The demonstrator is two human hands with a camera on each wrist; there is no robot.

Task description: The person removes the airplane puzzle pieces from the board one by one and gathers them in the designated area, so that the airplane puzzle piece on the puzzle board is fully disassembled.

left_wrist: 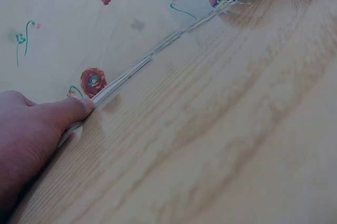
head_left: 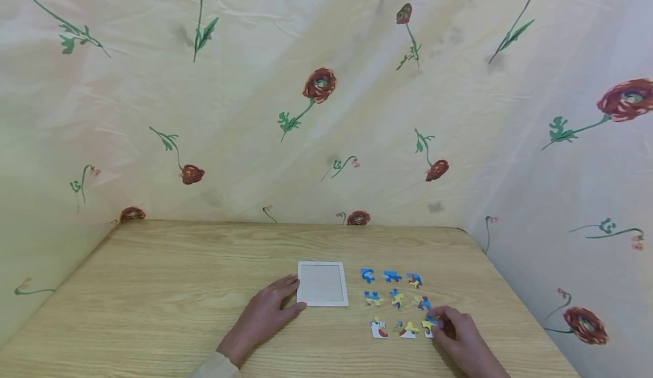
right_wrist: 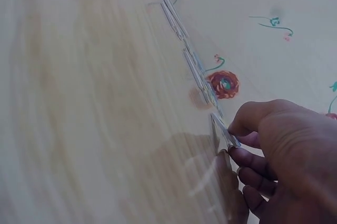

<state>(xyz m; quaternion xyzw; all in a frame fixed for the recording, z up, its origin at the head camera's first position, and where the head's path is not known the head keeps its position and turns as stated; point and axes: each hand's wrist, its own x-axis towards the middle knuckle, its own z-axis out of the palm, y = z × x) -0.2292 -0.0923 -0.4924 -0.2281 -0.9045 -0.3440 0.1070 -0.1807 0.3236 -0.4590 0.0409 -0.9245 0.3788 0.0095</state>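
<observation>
A square white puzzle tray (head_left: 322, 304) lies on the table, its inside plain and pale. My left hand (head_left: 270, 313) rests at its left edge, the thumb (left_wrist: 73, 109) touching the near corner and the other fingers lying along the side. To the right of the tray, several jigsaw pieces (head_left: 391, 276) in blue, yellow, white and red are laid out in three rows. My right hand (head_left: 461, 335) pinches the jigsaw piece (head_left: 429, 323) at the near right corner of this layout. In the right wrist view, that piece (right_wrist: 225, 131) sits tilted between thumb and fingers.
The light wooden table (head_left: 204, 270) ends at a cloth backdrop (head_left: 255, 83) printed with red flowers, which hangs behind it and on both sides. Other jigsaw pieces (head_left: 379, 329) lie close to the right hand.
</observation>
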